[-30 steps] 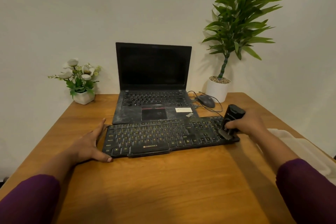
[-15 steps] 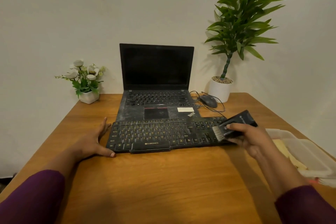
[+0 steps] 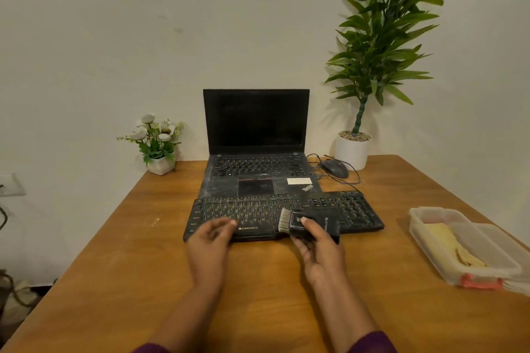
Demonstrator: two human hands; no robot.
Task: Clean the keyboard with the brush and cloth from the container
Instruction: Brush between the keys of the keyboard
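Grip of right hand (image 3: 318, 249) curled round brush (image 3: 327, 228), thumb on top. Brush long axis left-right, bristles (image 3: 284, 221) pointing left, over front middle of keyboard (image 3: 352, 209) marked ZEBRONICS. Left hand (image 3: 210, 246) blurred, grip loose, holding nothing. Laptop (image 3: 255, 135) reads ThinkPad. Cloth (image 3: 447, 243) in container (image 3: 430, 212).

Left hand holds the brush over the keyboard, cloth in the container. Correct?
No. The head view shows the right hand holding the brush; the left hand holds nothing. The rest stands: brush over the keyboard, cloth in the container.
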